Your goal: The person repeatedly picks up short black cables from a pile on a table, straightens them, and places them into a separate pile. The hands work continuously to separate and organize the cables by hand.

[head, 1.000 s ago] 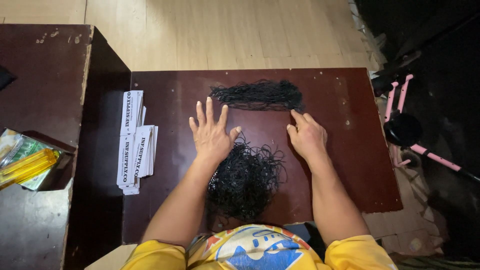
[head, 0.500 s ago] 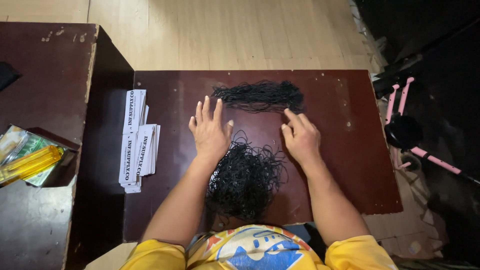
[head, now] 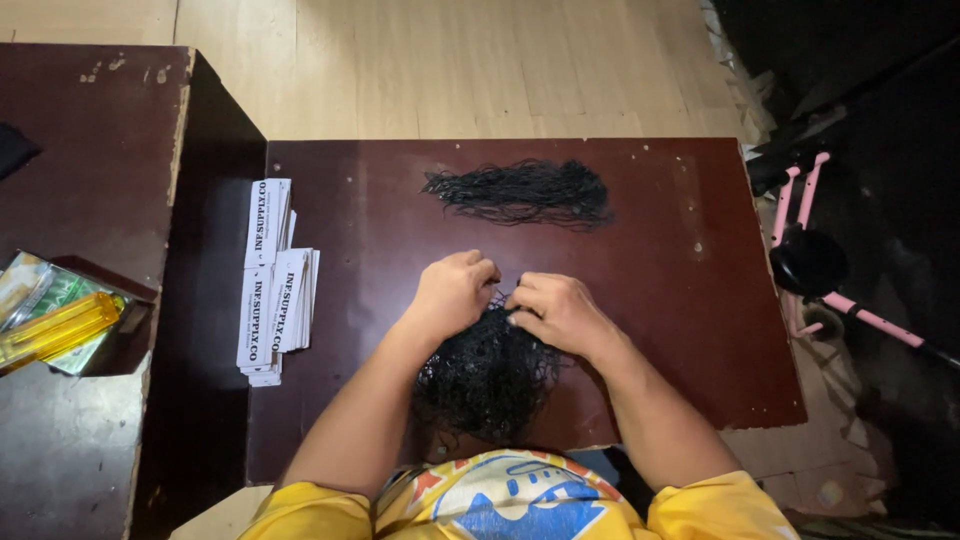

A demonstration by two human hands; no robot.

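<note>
At the far left, on a second, scuffed dark surface, a clear yellow plastic piece [head: 55, 330] lies over some green packets. On the left part of the dark reddish-brown table [head: 680, 330] sits a fanned stack of narrow white paper labels [head: 272, 290] with black print, well apart from the hands.

The left hand [head: 452, 293] rests at the table's middle, knuckles up, its fingers [head: 478, 268] curled and pressed together at the tips, pinching fine black strands at the top edge of the tangled pile of black cords [head: 490, 375]. That pile is a loose, frizzy, roughly round heap of thin thread-like loops, lying directly under and behind both hands, reaching toward the table's near edge and the person's yellow shirt.

Just beside it, the right hand [head: 555, 312] faces the left one, nearly touching it. Its fingers [head: 522, 300] are likewise bent inward and closed on strands at the same spot on the heap's top edge; which strands each hand holds is too fine to tell.

Farther up the table, apart from both hands, a straightened bundle of black cords [head: 520, 192] lies flat in an elongated horizontal shape, strands roughly parallel and wispy at the ends.

Off the right edge, on the floor, stands a pink-framed object [head: 800, 200] with a black round part.
</note>
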